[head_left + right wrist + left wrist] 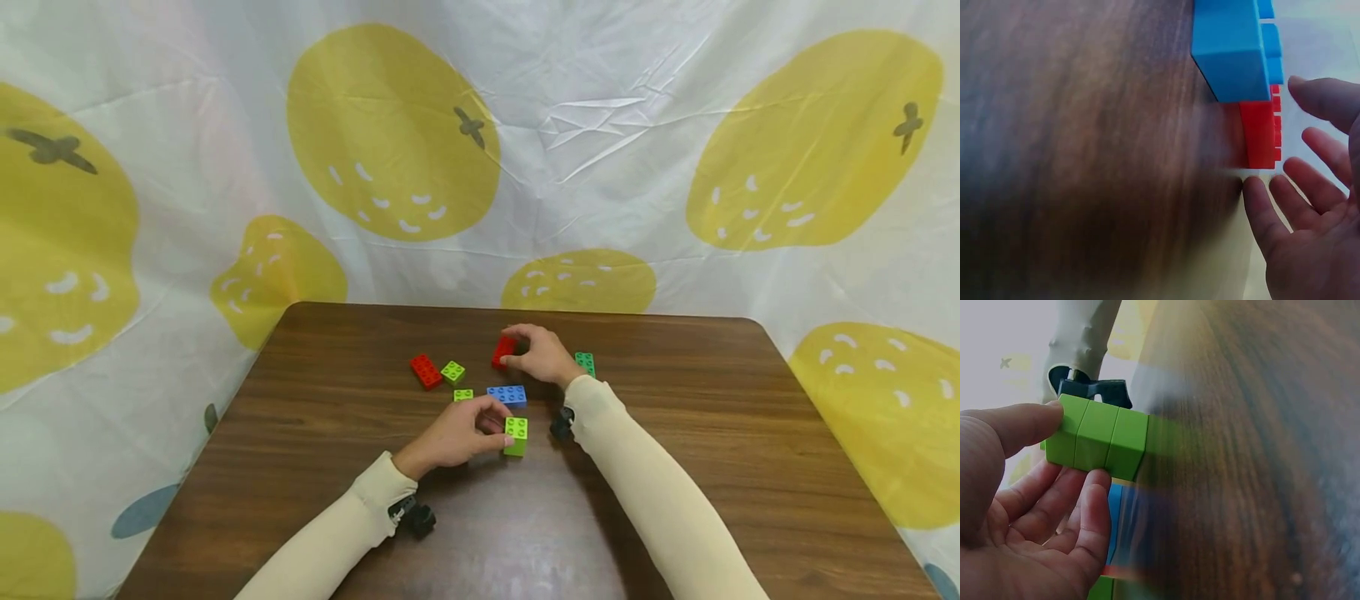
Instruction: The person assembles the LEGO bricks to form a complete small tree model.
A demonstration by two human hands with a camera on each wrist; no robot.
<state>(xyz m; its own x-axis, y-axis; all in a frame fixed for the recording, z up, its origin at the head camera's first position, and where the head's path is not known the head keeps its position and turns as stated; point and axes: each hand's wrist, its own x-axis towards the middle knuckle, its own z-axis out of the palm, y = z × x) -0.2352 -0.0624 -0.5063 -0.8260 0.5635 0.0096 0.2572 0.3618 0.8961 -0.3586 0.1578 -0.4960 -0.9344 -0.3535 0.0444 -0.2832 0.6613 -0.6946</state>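
Thumb and fingers of my left hand [457,433] pinch a stack of lime green bricks [515,437]. In the left wrist view the stack [1096,439] shows three layers, the thumb on one side and fingertips on the other. Farther back, my right hand [542,357] is at a red brick [502,353] lying studs up. The right wrist view has that red brick [1261,134] between the spread thumb and fingers, with a visible gap around it. A blue brick [507,395] lies between the two hands.
To the left are another red brick [426,372] and a small lime brick [453,372]. A second lime brick [463,394] is partly behind the left hand. A green brick [586,364] sits right of the right wrist. Patterned cloth [600,167] hangs behind the wooden table [712,433].
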